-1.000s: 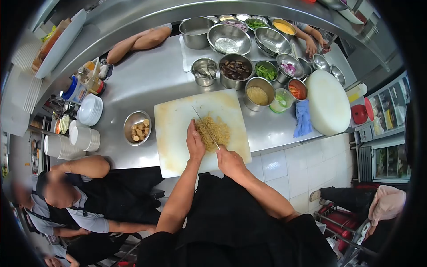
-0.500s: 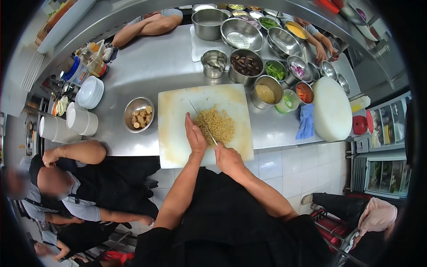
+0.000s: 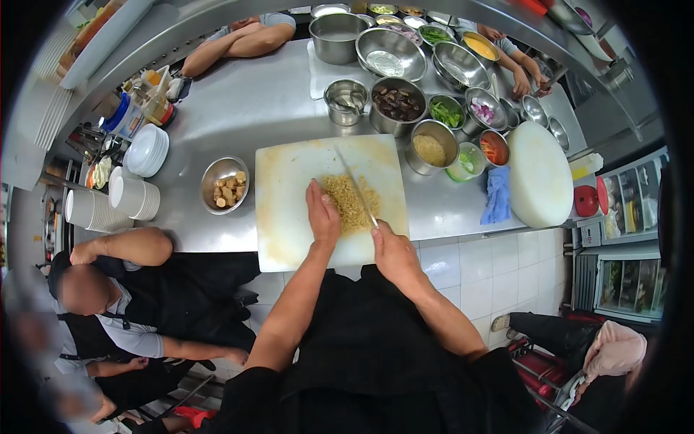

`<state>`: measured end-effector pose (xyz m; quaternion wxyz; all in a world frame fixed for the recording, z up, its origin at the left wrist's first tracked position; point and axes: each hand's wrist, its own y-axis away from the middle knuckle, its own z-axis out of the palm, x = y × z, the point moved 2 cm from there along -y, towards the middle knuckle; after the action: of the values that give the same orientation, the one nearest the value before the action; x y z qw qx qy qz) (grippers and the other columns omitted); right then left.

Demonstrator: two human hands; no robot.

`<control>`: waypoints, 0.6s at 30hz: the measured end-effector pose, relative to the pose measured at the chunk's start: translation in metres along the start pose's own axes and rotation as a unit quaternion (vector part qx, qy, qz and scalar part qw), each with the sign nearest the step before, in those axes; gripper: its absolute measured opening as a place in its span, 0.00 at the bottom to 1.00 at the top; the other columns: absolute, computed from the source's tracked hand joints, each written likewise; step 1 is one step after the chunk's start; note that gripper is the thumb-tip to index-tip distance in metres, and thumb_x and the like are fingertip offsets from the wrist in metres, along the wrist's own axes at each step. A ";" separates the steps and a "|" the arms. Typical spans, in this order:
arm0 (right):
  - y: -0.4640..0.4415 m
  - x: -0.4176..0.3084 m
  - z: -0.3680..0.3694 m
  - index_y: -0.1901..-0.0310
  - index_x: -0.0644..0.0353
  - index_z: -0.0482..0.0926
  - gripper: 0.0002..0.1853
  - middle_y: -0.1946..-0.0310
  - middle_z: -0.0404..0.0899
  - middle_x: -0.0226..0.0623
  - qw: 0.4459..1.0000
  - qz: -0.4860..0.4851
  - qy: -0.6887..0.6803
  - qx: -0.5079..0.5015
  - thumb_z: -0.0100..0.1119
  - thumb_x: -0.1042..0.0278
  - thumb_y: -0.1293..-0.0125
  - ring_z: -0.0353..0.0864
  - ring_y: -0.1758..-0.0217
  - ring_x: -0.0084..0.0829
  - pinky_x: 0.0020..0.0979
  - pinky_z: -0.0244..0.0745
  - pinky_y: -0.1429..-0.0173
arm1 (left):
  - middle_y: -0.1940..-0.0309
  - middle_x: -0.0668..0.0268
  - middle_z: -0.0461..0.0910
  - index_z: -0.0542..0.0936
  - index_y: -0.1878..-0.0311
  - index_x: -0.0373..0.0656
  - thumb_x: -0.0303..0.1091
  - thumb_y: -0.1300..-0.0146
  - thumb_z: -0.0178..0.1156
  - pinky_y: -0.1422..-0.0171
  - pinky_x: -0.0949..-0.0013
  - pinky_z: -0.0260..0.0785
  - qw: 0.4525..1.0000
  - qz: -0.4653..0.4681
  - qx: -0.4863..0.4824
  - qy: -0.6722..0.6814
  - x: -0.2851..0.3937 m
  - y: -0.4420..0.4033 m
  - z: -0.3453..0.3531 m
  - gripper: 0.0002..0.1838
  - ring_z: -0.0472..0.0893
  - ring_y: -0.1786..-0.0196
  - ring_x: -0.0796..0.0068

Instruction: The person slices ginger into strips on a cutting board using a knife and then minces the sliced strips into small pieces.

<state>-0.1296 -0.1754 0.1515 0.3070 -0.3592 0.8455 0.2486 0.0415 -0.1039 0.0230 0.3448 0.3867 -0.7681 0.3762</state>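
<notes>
My right hand (image 3: 395, 253) is closed round the handle of a kitchen knife (image 3: 356, 184). Its long blade slants up and left across a pile of finely chopped, pale yellow food (image 3: 343, 204), perhaps ginger. My left hand (image 3: 324, 213) lies along the pile's left side, fingers stretched out and held together, gripping nothing. Beneath is a thick white cutting board (image 3: 285, 217) with yellowish stains. Left of the board stands a steel bowl (image 3: 208, 177) with light brown chunks (image 3: 229, 189) in it.
Steel pots hold dark mushroom-like pieces (image 3: 397, 103) and a tan minced food (image 3: 431, 150). A blue cloth (image 3: 496, 195) and a round white board (image 3: 541, 177) are at the right. Stacked white bowls (image 3: 134, 197) stand left. Other people (image 3: 123, 296) stand at the left and across the counter.
The knife has moved right across the chopped pile with my right hand, its blade now at the middle of the pile. My left hand has shifted slightly right.
</notes>
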 end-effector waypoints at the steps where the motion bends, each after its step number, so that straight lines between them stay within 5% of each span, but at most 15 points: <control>1: -0.002 0.006 -0.002 0.45 0.62 0.74 0.17 0.70 0.81 0.62 1.000 -0.003 0.000 0.001 0.44 0.58 0.23 0.81 0.61 0.65 0.59 0.74 0.54 | 0.29 0.41 0.62 0.58 0.25 0.29 0.45 0.20 0.34 0.22 0.55 0.53 1.000 0.002 0.002 0.000 0.002 -0.003 0.006 0.31 0.62 0.27 0.41; 4: -0.004 0.026 0.004 0.40 0.62 0.73 0.19 0.69 0.82 0.63 0.998 0.051 0.044 0.017 0.43 0.58 0.22 0.81 0.61 0.66 0.58 0.75 0.53 | 0.29 0.41 0.63 0.59 0.26 0.29 0.43 0.21 0.35 0.21 0.55 0.53 0.999 0.006 -0.036 0.014 0.011 -0.011 0.013 0.30 0.63 0.26 0.42; 10: -0.006 0.019 0.013 0.42 0.63 0.72 0.19 0.68 0.81 0.65 0.999 -0.005 -0.027 -0.026 0.43 0.58 0.22 0.80 0.59 0.65 0.58 0.74 0.52 | 0.29 0.42 0.64 0.62 0.27 0.29 0.49 0.20 0.34 0.21 0.57 0.53 0.986 -0.015 -0.106 0.130 0.017 -0.010 0.011 0.33 0.63 0.26 0.45; 11: 0.000 0.013 0.011 0.50 0.63 0.75 0.17 0.70 0.80 0.64 0.998 -0.012 -0.054 -0.015 0.44 0.58 0.22 0.80 0.61 0.65 0.57 0.72 0.55 | 0.28 0.43 0.64 0.62 0.27 0.29 0.51 0.20 0.33 0.21 0.57 0.52 0.988 -0.019 -0.078 0.135 0.014 -0.007 0.006 0.34 0.63 0.25 0.46; 18: -0.004 0.002 0.029 0.53 0.62 0.72 0.13 0.72 0.80 0.63 0.999 -0.021 0.004 -0.039 0.46 0.59 0.24 0.80 0.64 0.66 0.60 0.74 0.57 | 0.26 0.43 0.61 0.59 0.25 0.29 0.56 0.21 0.30 0.20 0.55 0.49 0.993 -0.008 -0.007 0.115 0.006 0.000 0.003 0.38 0.60 0.23 0.45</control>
<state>-0.1174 -0.1601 0.1295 0.2944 -0.3899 0.8288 0.2728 0.0380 -0.1083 0.0265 0.4367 0.3450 -0.7229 0.4096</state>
